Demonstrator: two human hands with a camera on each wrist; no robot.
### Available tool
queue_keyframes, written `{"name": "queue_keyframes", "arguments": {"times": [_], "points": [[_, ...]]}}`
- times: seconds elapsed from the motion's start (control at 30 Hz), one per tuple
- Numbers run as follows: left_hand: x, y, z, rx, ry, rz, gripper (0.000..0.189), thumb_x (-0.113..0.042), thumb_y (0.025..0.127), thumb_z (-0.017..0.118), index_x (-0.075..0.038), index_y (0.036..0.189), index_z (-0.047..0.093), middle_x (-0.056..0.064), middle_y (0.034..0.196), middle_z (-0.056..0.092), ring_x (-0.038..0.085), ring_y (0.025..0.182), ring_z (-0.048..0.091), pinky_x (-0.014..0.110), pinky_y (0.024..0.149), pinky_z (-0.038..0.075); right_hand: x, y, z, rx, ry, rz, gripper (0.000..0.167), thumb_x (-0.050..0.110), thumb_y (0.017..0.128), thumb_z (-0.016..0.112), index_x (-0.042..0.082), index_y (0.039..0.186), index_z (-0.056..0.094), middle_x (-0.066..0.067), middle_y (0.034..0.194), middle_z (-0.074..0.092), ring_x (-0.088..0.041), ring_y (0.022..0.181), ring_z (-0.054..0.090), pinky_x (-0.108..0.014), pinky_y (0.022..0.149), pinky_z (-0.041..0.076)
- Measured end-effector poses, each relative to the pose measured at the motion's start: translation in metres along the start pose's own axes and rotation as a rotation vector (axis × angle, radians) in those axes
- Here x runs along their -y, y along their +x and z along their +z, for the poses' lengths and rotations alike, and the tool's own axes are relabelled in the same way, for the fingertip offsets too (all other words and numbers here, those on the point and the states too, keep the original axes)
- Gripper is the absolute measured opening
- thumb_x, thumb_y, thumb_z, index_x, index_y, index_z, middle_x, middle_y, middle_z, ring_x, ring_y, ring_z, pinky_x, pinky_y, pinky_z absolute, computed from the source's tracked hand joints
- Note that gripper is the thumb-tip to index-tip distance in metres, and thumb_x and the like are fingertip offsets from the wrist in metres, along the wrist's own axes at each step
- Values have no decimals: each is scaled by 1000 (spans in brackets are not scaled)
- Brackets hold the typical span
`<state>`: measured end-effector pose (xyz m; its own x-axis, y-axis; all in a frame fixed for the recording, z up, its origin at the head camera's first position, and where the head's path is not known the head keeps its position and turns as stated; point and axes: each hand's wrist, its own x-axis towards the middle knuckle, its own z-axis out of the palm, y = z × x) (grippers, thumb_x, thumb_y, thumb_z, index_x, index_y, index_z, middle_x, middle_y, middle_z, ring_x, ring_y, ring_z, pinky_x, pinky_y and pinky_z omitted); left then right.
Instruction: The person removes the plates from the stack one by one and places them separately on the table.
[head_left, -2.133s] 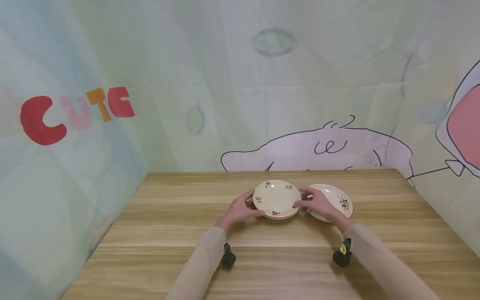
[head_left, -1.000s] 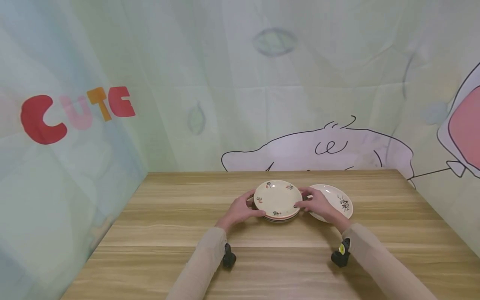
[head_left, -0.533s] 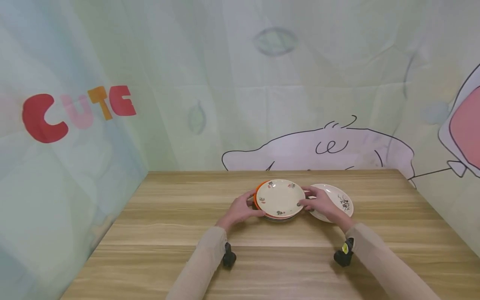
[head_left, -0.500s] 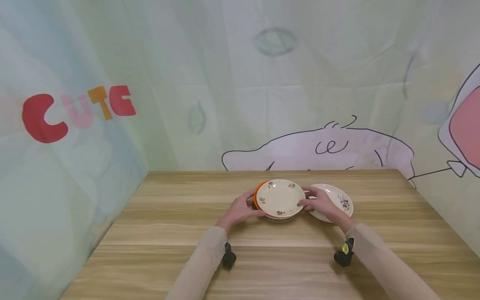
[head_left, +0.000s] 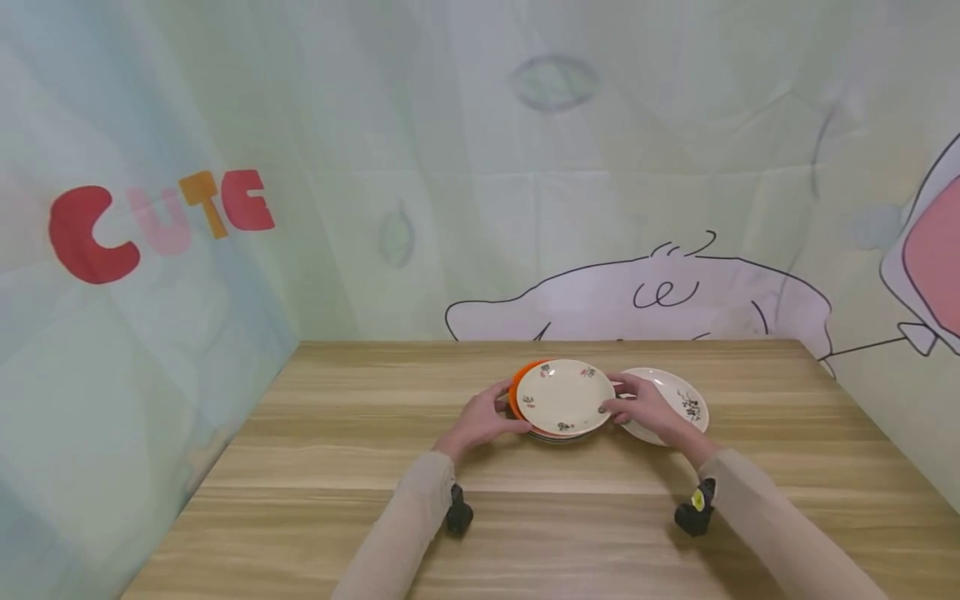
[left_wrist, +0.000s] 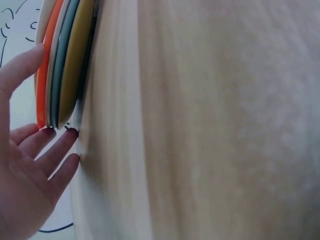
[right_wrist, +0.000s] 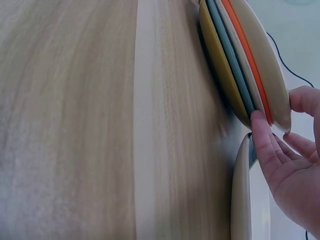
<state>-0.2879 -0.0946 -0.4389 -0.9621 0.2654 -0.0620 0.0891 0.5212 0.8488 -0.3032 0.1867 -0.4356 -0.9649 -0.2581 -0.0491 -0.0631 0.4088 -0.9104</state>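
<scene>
In the head view a cream plate [head_left: 566, 398] with small printed motifs tops a stack of plates, offset to the right. An orange plate [head_left: 516, 392] shows beneath its left side. My right hand [head_left: 647, 408] pinches the cream plate's right rim; one lower finger touches plates further down in the right wrist view. My left hand [head_left: 480, 421] holds the stack's left side, thumb at the orange plate and fingertips along the rims. Teal plates [left_wrist: 65, 55] and a yellow plate [left_wrist: 77, 60] lie lower in the left wrist view.
A white plate [head_left: 678, 390] with a dark floral print lies right of the stack, partly hidden by my right hand. The wooden table [head_left: 360, 467] meets a printed curtain [head_left: 375, 150] behind and on both sides. Each wrist carries a small black camera [head_left: 459, 512].
The top cream plate has slid right with my right hand, exposing the orange plate's left side. My left hand has stayed almost still at the stack, and the white plate lies where it was.
</scene>
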Motion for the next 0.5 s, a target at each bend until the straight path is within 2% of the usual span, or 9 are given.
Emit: {"name": "queue_keyframes", "arguments": {"times": [0.5], "points": [[1, 0, 0, 5, -9, 19, 88, -28, 69, 79, -10, 140, 32, 8, 141, 38, 26, 118, 48, 37, 97, 42, 1, -4, -3, -6, 6, -5, 60, 8, 84, 59, -9, 134, 33, -28, 116, 50, -17, 87, 59, -28, 71, 55]]}}
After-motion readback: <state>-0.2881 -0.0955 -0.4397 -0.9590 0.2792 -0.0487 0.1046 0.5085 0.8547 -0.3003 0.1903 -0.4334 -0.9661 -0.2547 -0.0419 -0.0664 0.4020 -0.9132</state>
